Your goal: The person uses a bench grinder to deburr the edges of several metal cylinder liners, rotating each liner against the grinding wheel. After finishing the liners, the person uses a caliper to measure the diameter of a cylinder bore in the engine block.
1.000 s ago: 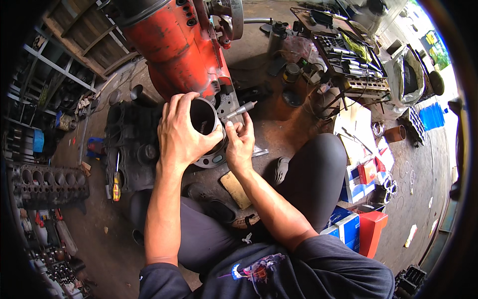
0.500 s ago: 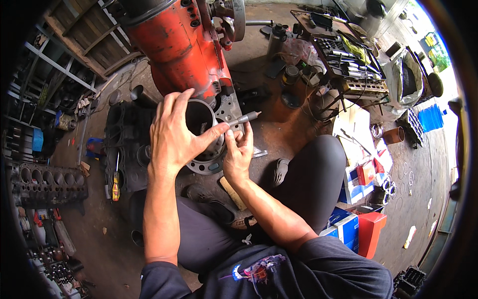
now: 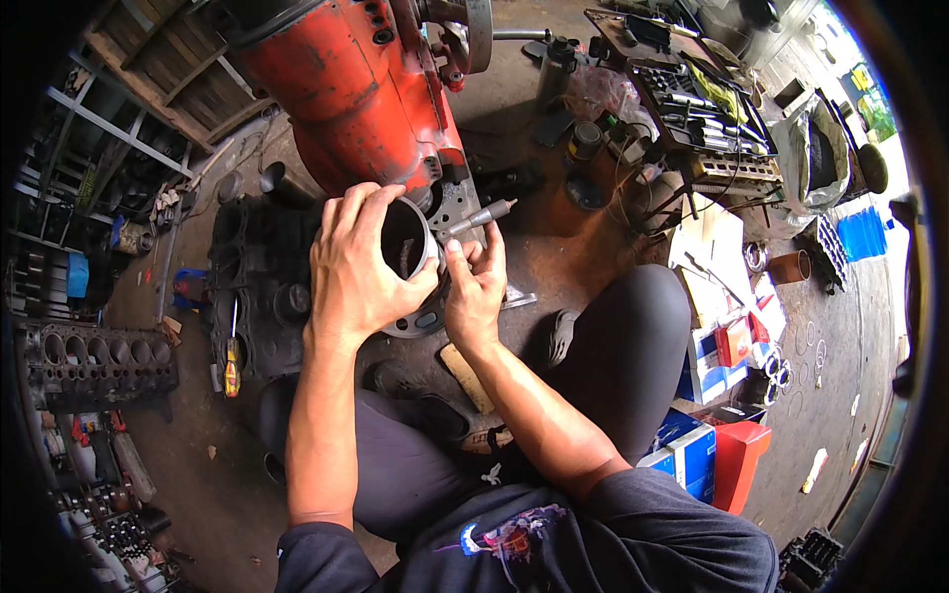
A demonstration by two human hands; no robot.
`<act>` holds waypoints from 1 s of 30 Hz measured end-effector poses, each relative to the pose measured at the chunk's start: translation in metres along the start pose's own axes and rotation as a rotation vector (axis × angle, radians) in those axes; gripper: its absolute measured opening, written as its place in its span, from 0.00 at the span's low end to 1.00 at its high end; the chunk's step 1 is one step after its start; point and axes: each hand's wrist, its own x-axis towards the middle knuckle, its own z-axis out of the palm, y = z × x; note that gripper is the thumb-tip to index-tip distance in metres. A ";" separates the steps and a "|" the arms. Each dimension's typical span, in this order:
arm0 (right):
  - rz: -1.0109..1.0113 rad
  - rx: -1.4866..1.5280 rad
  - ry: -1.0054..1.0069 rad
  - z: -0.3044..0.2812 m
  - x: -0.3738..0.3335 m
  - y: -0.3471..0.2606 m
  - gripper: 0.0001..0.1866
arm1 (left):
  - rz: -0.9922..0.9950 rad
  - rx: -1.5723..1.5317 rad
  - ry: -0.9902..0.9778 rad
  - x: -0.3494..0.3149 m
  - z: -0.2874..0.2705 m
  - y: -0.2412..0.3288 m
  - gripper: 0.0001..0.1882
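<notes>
My left hand (image 3: 361,262) is wrapped around a grey metal cylinder liner (image 3: 403,235), thumb on the near side of its rim and fingers over the far side. The liner's open end faces up. At the liner's right edge my right hand (image 3: 475,292) holds a micrometer (image 3: 479,219) between thumb and fingers. Its barrel and thimble point up and to the right; its frame is mostly hidden by my hand and the rim. Beyond and below the liner is the flat, holed face of a red engine block (image 3: 366,99).
At my left sit a dark engine block (image 3: 252,331) and a yellow-handled screwdriver (image 3: 232,368). Another cylinder block (image 3: 104,356) lies farther left. A tool tray (image 3: 702,114) stands at the far right. Blue and red boxes (image 3: 736,460) are beside my right knee.
The liner's upper end has tilted slightly, and my left thumb has come back onto its rim. The micrometer's barrel now points more steeply upward. The view has shifted a little.
</notes>
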 end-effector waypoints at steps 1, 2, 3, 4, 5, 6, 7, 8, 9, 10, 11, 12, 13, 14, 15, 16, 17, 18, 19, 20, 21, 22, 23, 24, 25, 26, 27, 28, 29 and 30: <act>0.014 -0.003 0.001 0.001 0.002 -0.001 0.37 | -0.003 -0.002 -0.003 0.000 0.000 0.000 0.36; 0.027 -0.006 0.002 0.001 0.004 -0.002 0.38 | -0.003 0.000 -0.005 0.001 0.000 0.000 0.36; 0.040 -0.009 0.002 0.002 0.005 -0.004 0.38 | -0.003 0.002 -0.004 0.001 0.000 0.000 0.36; 0.067 -0.089 0.010 0.001 0.007 -0.006 0.39 | -0.003 0.005 -0.002 0.000 0.000 0.000 0.35; 0.070 -0.105 0.008 0.001 0.009 -0.006 0.39 | -0.009 0.005 -0.002 0.000 0.000 0.000 0.35; 0.073 -0.122 0.007 0.001 0.010 -0.007 0.39 | -0.015 0.005 -0.003 -0.001 0.000 0.000 0.36; 0.077 -0.137 0.004 0.001 0.010 -0.007 0.39 | -0.022 0.005 -0.003 -0.001 0.000 0.001 0.36; 0.077 -0.141 0.008 0.001 0.009 -0.008 0.39 | -0.031 0.004 -0.009 -0.001 0.000 0.002 0.36; 0.075 -0.143 0.010 0.001 0.007 -0.008 0.39 | -0.040 0.003 -0.014 -0.001 -0.001 0.003 0.36; 0.061 -0.139 0.016 0.001 0.004 -0.009 0.39 | -0.048 0.001 -0.018 0.000 -0.002 0.005 0.36; 0.063 -0.097 0.029 0.002 0.002 -0.008 0.39 | -0.046 0.003 -0.015 0.001 -0.003 0.007 0.36; 0.052 -0.049 0.047 0.004 -0.002 -0.008 0.40 | -0.044 0.004 -0.011 0.001 -0.004 0.009 0.35; 0.086 -0.021 0.097 0.005 -0.006 -0.008 0.40 | -0.086 0.016 -0.043 0.002 -0.005 0.011 0.35; 0.099 -0.003 0.102 0.005 -0.010 -0.009 0.39 | -0.037 -0.003 0.000 0.003 -0.005 0.012 0.35; 0.030 -0.031 0.102 0.002 -0.015 -0.012 0.38 | -0.036 -0.008 0.010 0.003 -0.003 0.013 0.35; 0.032 -0.085 0.129 -0.003 -0.019 -0.016 0.37 | -0.083 0.004 -0.005 0.002 -0.004 0.011 0.34; 0.070 -0.141 0.128 -0.006 -0.025 -0.017 0.36 | -0.041 0.015 0.047 0.000 -0.002 0.010 0.34; 0.057 -0.429 0.076 -0.017 -0.033 -0.026 0.36 | -0.024 0.018 0.066 -0.003 -0.005 0.007 0.35; -0.121 -0.676 0.070 -0.021 -0.034 -0.029 0.28 | -0.060 0.031 0.115 -0.010 -0.007 0.007 0.36; -0.186 -0.677 -0.057 -0.029 -0.037 -0.036 0.23 | -0.128 0.023 0.158 -0.016 -0.009 0.006 0.37; -0.243 -0.702 -0.089 -0.036 -0.043 -0.041 0.22 | -0.217 0.010 0.134 -0.019 -0.012 0.008 0.39; -0.134 -0.530 -0.121 -0.041 -0.038 -0.043 0.19 | -0.219 -0.096 0.131 -0.022 -0.015 0.004 0.43; -0.093 -0.316 -0.207 -0.050 -0.038 -0.050 0.26 | -0.284 -0.152 0.047 -0.024 -0.019 0.009 0.46; -0.210 -0.554 -0.264 -0.060 -0.032 -0.058 0.25 | -0.348 -0.138 0.055 -0.024 -0.022 0.006 0.47; -0.259 -0.747 -0.239 -0.067 -0.026 -0.064 0.25 | -0.395 -0.039 0.030 -0.026 -0.024 0.012 0.49; -0.296 -0.866 -0.220 -0.072 -0.022 -0.070 0.25 | -0.407 -0.026 0.038 -0.031 -0.037 0.006 0.51; -0.442 -1.078 -0.253 -0.075 -0.014 -0.076 0.25 | -0.453 -0.021 -0.044 -0.034 -0.049 0.006 0.52; -0.662 -1.128 -0.331 -0.078 -0.007 -0.080 0.25 | -0.459 0.004 0.128 -0.042 -0.054 0.005 0.53; -0.671 -1.094 -0.336 -0.074 0.003 -0.082 0.25 | -0.527 0.035 0.197 -0.048 -0.064 0.004 0.54; -0.593 -0.996 -0.331 -0.069 0.006 -0.085 0.26 | -0.555 0.016 0.203 -0.053 -0.085 -0.003 0.54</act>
